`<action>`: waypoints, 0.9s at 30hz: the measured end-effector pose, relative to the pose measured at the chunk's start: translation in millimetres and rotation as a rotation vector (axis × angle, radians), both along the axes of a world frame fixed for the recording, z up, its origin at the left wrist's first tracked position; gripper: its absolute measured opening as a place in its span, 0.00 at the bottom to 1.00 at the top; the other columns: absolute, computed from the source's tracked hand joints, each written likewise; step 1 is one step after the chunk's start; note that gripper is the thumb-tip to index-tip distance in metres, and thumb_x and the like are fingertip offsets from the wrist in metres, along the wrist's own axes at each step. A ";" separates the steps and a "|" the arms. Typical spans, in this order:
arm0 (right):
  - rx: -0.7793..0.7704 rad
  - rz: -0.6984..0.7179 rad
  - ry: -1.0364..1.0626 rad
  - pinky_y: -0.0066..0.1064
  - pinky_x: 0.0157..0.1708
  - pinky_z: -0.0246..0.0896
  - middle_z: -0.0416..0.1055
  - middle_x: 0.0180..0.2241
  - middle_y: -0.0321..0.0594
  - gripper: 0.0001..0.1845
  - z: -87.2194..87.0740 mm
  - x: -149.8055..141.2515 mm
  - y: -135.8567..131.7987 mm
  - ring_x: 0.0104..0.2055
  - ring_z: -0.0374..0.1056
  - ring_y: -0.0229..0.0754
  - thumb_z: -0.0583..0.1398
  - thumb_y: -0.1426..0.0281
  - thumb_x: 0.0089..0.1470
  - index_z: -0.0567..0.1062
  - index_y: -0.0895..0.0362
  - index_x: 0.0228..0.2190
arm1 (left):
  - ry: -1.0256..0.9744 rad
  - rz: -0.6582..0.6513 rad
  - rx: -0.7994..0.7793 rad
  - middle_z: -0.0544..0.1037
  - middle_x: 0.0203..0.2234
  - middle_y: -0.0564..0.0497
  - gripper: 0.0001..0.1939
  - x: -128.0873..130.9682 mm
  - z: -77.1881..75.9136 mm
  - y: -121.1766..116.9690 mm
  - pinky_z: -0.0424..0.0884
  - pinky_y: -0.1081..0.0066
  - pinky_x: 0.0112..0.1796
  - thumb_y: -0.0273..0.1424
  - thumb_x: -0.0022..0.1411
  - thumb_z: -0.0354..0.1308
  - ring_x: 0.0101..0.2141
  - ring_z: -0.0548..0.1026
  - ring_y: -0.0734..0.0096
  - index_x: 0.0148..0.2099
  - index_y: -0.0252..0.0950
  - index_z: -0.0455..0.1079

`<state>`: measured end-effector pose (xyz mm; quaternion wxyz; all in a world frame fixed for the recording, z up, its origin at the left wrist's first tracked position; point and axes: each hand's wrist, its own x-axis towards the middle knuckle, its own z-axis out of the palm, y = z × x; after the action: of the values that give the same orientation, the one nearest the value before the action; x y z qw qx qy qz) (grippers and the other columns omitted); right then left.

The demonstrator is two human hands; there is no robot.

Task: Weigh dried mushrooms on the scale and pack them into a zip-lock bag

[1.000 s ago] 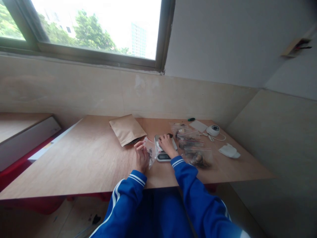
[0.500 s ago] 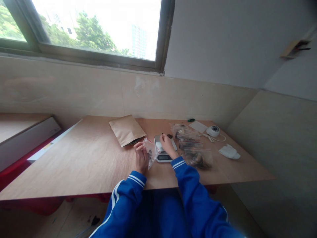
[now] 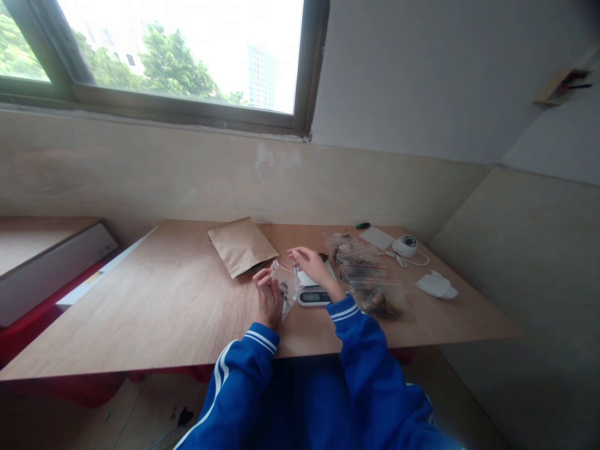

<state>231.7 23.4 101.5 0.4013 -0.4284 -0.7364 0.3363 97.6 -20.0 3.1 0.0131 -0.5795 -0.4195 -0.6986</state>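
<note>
Head view: right of a kraft pouch (image 3: 242, 245), the left hand (image 3: 268, 299) pinches a clear bag (image 3: 289, 292), probably light, limp, slippery, best gripped at its rim. Just beside, the right hand (image 3: 313, 265), fingers narrowed, grasp unclear, partly covers the scale (image 3: 315, 298); filled bags (image 3: 379, 300) lie rightward.

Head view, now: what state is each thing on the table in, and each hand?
Left hand: pinching the clear bag.
Clear bag: upright, dark pieces inside.
Right hand: above the scale; cannot tell if it holds anything.
Scale: flat on the table, reading illegible.
Brown paper bag: lying down.
Bags on the right: lying down, with contents.
White dome device: cable loose beside it.
White item: crumpled.
</note>
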 end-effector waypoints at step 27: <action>0.104 0.003 0.022 0.31 0.43 0.65 0.76 0.39 0.40 0.12 18.2 1.2 -19.6 0.41 0.72 0.39 0.55 0.68 0.55 0.76 0.55 0.38 | -0.025 0.027 -0.016 0.62 0.44 0.46 0.06 -0.9 2.9 -1.5 0.68 0.59 0.45 0.30 0.66 0.43 0.46 0.67 0.69 0.45 0.40 0.56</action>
<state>232.9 3.7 119.7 0.4308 -0.4021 -0.7491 0.3028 96.7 -21.4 6.0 0.0129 -0.5650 -0.4331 -0.7022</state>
